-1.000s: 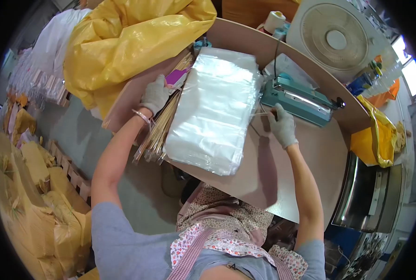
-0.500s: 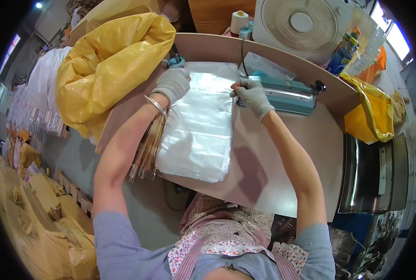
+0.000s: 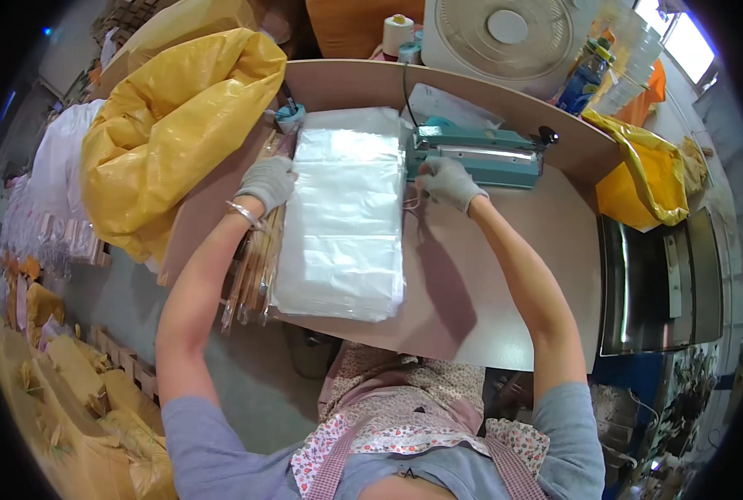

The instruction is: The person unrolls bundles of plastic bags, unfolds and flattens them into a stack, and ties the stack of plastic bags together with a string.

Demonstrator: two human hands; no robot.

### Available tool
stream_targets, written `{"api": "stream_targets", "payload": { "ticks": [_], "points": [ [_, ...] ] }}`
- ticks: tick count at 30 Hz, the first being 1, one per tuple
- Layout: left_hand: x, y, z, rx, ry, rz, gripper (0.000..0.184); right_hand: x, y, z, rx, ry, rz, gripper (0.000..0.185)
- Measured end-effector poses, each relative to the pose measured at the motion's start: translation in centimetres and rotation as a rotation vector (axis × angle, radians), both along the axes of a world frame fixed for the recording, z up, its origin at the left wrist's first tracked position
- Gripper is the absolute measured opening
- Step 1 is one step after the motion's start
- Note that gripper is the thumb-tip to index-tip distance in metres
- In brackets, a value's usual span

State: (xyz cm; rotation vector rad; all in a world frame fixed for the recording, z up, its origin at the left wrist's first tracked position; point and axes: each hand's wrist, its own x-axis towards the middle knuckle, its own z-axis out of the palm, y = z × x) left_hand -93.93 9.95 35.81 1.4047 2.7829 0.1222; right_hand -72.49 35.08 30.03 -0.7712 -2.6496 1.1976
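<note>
A stack of clear plastic bags (image 3: 342, 225) lies on the tabletop (image 3: 505, 283). At its upper left edge is my left hand (image 3: 267, 183), in a pale glove, above a bundle of thin sticks (image 3: 255, 271); its fingers are bent together and what they hold is hidden. Right of the stack, my gloved right hand (image 3: 451, 182) is closed, fingertips pointing left, in front of the green heat sealer (image 3: 488, 160). Thin pale strands (image 3: 411, 202) show just left of those fingertips; whether they are gripped is unclear.
A big yellow sack (image 3: 176, 137) leans over the table's left rim. Behind the raised back edge stand a white fan (image 3: 505, 29), thread spools (image 3: 397, 35) and a blue bottle (image 3: 584, 82). At right hangs a yellow bag (image 3: 646, 187).
My left hand went from the sticks onto the stack's upper left, then back off its edge. My right hand reached the stack's right edge, then drew back right. The view has shifted.
</note>
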Motion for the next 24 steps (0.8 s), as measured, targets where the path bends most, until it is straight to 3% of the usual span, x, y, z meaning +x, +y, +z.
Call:
{"api": "stream_targets", "payload": {
  "ticks": [2, 3, 5, 11, 12, 15, 17, 18, 20, 22, 24],
  "points": [
    [-0.8, -0.5, -1.0, -0.059, -0.019, -0.003, 0.029, 2.5, 0.4, -1.9, 0.298, -0.097, 0.109, 0.027],
    [-1.0, -0.6, -1.2, -0.055, -0.021, -0.018, 0.029, 3.1, 0.4, -3.1, 0.302, -0.102, 0.095, 0.027],
    [-0.8, -1.1, -0.6, -0.037, -0.068, 0.039, 0.029, 3.3, 0.0, -5.0, 0.61, -0.023, 0.132, 0.025],
    [-0.7, -2.6, 2.5, -0.041, -0.141, 0.184, 0.033, 2.3, -1.2, -3.9, 0.732, -0.155, 0.137, 0.02],
    [-0.9, -2.9, 3.2, -0.089, -0.214, 0.26, 0.033, 2.6, -1.0, -4.5, 0.724, -0.141, 0.155, 0.02],
    [-3.3, -4.3, 2.0, -0.022, -0.08, 0.179, 0.032, 4.7, -0.2, -5.8, 0.857, 0.088, 0.116, 0.015],
    [-3.2, -4.5, 2.2, 0.025, -0.109, 0.174, 0.032, 6.7, -0.2, -2.6, -0.126, 0.199, 0.02, 0.01],
    [-3.1, -4.5, 2.2, 0.022, -0.118, 0.175, 0.032, 7.3, 0.1, -1.8, -0.128, 0.19, 0.02, 0.01],
    [-3.3, -3.9, 2.0, -0.072, -0.143, 0.161, 0.03, 8.3, 1.3, -0.3, -0.419, 0.178, 0.001, 0.01],
    [-3.2, -3.3, 1.7, -0.128, -0.119, 0.125, 0.03, 8.9, 2.5, 1.5, -0.474, 0.168, -0.074, 0.012],
    [-2.7, -3.5, 1.7, -0.213, -0.137, 0.165, 0.03, 8.9, 3.3, 2.8, -0.605, 0.322, -0.21, 0.01]
  ]
}}
